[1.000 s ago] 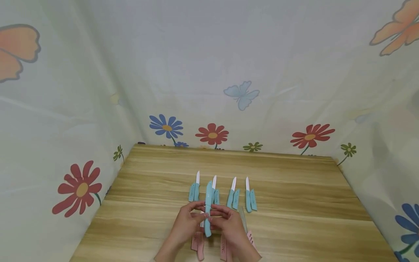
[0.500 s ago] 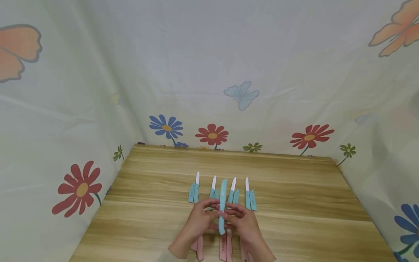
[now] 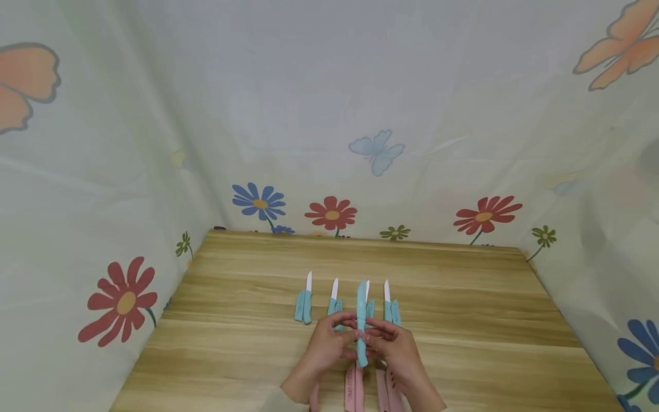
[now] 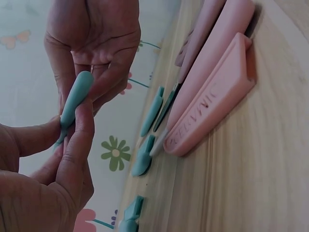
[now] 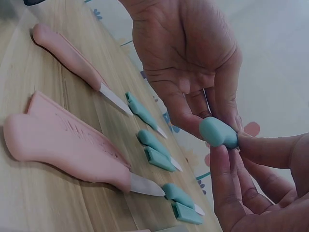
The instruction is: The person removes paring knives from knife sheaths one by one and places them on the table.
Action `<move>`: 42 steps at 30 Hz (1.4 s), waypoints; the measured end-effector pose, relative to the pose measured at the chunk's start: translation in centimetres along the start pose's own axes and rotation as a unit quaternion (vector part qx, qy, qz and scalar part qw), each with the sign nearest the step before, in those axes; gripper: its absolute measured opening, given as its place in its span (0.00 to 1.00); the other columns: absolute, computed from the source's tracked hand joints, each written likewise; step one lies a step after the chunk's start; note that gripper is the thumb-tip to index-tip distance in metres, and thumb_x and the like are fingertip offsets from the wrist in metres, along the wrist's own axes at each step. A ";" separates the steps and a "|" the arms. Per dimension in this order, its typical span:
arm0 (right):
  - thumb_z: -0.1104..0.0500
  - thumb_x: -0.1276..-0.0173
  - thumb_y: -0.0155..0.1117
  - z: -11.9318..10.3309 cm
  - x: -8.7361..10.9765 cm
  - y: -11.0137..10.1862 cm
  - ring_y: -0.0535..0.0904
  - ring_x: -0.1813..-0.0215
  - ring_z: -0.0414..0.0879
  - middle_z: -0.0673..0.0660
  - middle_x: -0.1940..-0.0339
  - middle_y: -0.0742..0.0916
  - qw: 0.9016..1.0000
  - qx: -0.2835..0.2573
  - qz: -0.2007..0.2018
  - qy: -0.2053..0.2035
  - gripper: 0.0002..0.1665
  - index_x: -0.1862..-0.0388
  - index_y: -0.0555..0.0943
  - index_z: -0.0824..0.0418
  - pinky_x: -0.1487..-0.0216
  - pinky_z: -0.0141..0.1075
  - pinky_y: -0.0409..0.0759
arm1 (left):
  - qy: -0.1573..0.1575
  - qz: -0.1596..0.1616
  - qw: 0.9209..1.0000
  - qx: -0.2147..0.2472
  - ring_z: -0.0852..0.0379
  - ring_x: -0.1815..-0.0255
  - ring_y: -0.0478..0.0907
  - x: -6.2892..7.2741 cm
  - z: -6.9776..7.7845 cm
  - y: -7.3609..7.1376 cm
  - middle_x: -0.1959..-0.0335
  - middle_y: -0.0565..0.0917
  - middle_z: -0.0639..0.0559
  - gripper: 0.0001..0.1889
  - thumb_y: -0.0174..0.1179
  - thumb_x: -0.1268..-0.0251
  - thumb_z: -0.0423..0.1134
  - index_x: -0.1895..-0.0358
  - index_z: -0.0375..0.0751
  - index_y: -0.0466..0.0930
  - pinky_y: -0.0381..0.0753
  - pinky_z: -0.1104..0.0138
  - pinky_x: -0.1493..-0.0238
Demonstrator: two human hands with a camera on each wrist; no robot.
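Note:
Between both hands, above the table, is a turquoise paring knife point(image 3: 362, 306) with its sheath over the blade, tip pointing away. The left hand point(image 3: 328, 342) pinches it from the left with thumb and fingers. From the right, the right hand point(image 3: 397, 350) pinches it near the same spot, where handle and sheath meet. In the left wrist view the rounded handle point(image 4: 77, 96) sticks up between the fingertips. The right wrist view shows the handle's butt point(image 5: 217, 131) end-on. Below the hands lie pink knives, partly hidden by hands and forearms.
Several bare turquoise knives point(image 3: 308, 306) with white blades lie in a row, each beside its sheath point(image 3: 300, 306). Nearer are pink knives point(image 3: 359, 392) and pink sheaths point(image 3: 350, 389). The wood-grain table point(image 3: 247, 343) meets a flowered cloth point(image 3: 288, 114) at its back and sides.
Both hands have moved to the right together, carrying the turquoise knife from in front of the second knife in the row to in front of the third. The hold looks the same.

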State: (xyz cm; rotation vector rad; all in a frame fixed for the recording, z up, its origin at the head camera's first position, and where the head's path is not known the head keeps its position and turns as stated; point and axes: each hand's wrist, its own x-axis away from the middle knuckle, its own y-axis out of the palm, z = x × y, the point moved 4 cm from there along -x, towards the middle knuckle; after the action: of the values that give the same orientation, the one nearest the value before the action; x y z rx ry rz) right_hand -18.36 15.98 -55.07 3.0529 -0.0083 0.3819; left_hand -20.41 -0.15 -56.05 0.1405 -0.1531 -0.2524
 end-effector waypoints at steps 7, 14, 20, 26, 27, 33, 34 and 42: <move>0.70 0.32 0.69 0.1 -0.2 -0.2 0.86 0.62 0.45 0.55 0.59 0.89 1.000 -0.003 0.004 0.001 0.25 0.36 0.80 0.72 0.58 0.38 0.90 | -0.007 0.014 1.000 -0.001 0.57 0.60 0.85 -0.3 -0.4 0.3 0.53 0.79 0.44 0.18 0.66 0.33 0.28 0.40 0.34 0.81 0.92 0.56 0.66; 0.70 0.31 0.68 0.2 -0.3 -0.3 0.86 0.62 0.46 0.55 0.60 0.88 1.000 -0.001 0.005 0.005 0.24 0.36 0.80 0.71 0.58 0.39 0.90 | -0.011 0.021 1.000 -0.001 0.56 0.60 0.84 -0.3 -0.5 0.4 0.53 0.80 0.44 0.18 0.67 0.34 0.28 0.41 0.35 0.82 0.92 0.56 0.66; 0.70 0.31 0.68 0.4 -0.4 -0.4 0.86 0.62 0.46 0.55 0.60 0.88 1.000 0.000 0.007 0.005 0.24 0.36 0.80 0.71 0.58 0.39 0.90 | -0.009 0.019 1.000 0.001 0.57 0.62 0.84 -0.3 -0.4 0.5 0.53 0.80 0.44 0.18 0.66 0.34 0.28 0.41 0.34 0.82 0.92 0.55 0.65; 0.70 0.31 0.68 0.3 -0.4 -0.4 0.86 0.61 0.46 0.55 0.60 0.88 1.000 0.001 0.006 0.007 0.24 0.36 0.80 0.71 0.58 0.40 0.90 | -0.009 0.021 1.000 0.002 0.57 0.61 0.84 -0.5 -0.5 0.5 0.54 0.80 0.44 0.18 0.67 0.34 0.28 0.42 0.35 0.82 0.92 0.54 0.65; 0.70 0.31 0.68 0.3 -0.4 -0.4 0.86 0.61 0.46 0.55 0.60 0.88 1.000 0.000 0.005 0.007 0.24 0.36 0.80 0.72 0.58 0.40 0.90 | -0.009 0.021 1.000 0.001 0.57 0.61 0.84 -0.4 -0.5 0.5 0.53 0.80 0.44 0.18 0.67 0.34 0.28 0.42 0.35 0.82 0.92 0.54 0.65; 0.70 0.33 0.69 0.5 -0.2 -0.3 0.87 0.58 0.46 0.57 0.56 0.89 1.000 -0.001 -0.009 0.004 0.29 0.33 0.78 0.72 0.57 0.39 0.90 | -0.015 0.016 1.000 0.004 0.57 0.61 0.84 -0.4 -0.6 0.4 0.52 0.79 0.44 0.19 0.66 0.33 0.28 0.40 0.34 0.81 0.92 0.54 0.63; 0.69 0.34 0.70 0.6 -0.2 -0.3 0.87 0.58 0.46 0.58 0.55 0.89 1.000 0.000 -0.011 0.002 0.30 0.33 0.77 0.71 0.56 0.39 0.90 | -0.016 0.014 1.000 0.003 0.57 0.61 0.84 -0.4 -0.6 0.3 0.52 0.79 0.44 0.19 0.66 0.33 0.29 0.40 0.34 0.81 0.92 0.54 0.63; 0.69 0.34 0.69 1.0 0.2 -0.5 0.88 0.58 0.45 0.60 0.51 0.89 1.000 0.012 -0.007 0.000 0.30 0.32 0.77 0.71 0.56 0.39 0.89 | -0.014 0.008 1.000 -0.018 0.55 0.62 0.83 -1.0 -0.3 0.1 0.53 0.81 0.42 0.21 0.67 0.35 0.32 0.39 0.31 0.81 0.92 0.56 0.57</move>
State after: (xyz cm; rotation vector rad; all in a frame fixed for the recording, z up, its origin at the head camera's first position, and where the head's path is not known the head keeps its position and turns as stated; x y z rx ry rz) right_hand -17.88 16.40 -56.00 3.0749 0.0173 0.3838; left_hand -21.28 0.24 -56.49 0.0995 -0.1777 -0.2411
